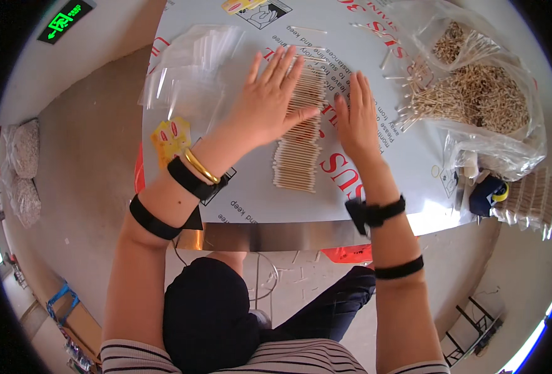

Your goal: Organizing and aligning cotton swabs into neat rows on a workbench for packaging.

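A long row of cotton swabs point(298, 163), wooden-stemmed with white tips, lies side by side down the middle of the table. Over the row's upper left side rests my left hand point(266, 106), its fingers stretched out and its thumb reaching across the stems. My right hand point(358, 121) stands on edge just right of the row, fingers extended and thumb apart, holding nothing. A few stray swabs point(307, 29) lie beyond the far end of the row. Part of the row is hidden beneath my left hand.
Clear plastic bags point(192, 68) lie at the far left, near yellow cards point(171, 138). At right, a large open plastic bag point(532, 143) holds a heap of loose swabs point(475, 93). Packed swabs point(525, 196) and a dark tape dispenser point(489, 196) sit by the right edge.
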The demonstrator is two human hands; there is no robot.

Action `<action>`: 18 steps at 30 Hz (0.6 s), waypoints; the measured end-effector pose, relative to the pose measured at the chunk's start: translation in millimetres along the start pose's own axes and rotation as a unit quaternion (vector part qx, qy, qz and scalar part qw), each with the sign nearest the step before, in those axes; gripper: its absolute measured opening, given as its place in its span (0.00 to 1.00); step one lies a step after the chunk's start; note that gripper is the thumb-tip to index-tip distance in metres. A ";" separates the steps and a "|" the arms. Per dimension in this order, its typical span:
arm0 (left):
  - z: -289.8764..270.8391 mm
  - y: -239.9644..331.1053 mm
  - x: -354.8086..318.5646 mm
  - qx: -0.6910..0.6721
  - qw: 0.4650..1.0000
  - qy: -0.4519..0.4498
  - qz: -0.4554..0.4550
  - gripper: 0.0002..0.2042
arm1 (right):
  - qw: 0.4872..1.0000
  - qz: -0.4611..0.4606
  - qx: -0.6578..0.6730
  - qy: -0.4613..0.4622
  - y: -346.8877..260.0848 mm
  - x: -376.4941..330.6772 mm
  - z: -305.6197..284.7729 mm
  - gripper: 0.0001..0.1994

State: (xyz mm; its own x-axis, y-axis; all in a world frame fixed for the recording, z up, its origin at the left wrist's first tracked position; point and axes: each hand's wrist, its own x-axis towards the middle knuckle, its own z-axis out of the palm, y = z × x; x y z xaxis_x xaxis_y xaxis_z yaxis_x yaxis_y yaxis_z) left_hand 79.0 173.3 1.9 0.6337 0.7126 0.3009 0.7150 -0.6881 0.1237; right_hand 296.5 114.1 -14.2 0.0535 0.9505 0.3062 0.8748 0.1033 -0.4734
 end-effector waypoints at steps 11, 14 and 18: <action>-6.2 17.3 -17.4 -0.012 0.999 -0.046 -0.005 0.49 | 0.987 -0.096 -0.097 -0.090 5.5 136.5 56.3 0.29; -15.7 15.9 -26.1 -0.026 0.998 -0.058 -0.013 0.49 | 0.984 -0.123 -0.080 -0.104 -8.7 97.5 42.1 0.28; -22.0 22.9 -34.7 -0.039 0.996 -0.081 -0.022 0.50 | 0.983 -0.125 -0.055 -0.121 -24.1 54.4 15.8 0.27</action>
State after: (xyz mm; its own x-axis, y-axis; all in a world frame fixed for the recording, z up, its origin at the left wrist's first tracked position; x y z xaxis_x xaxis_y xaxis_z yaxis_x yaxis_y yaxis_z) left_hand 66.9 129.8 15.1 0.6458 0.7510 0.1374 0.7226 -0.6593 0.2077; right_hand 270.7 168.0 0.7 -0.2745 0.9425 0.1906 0.8931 0.3234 -0.3126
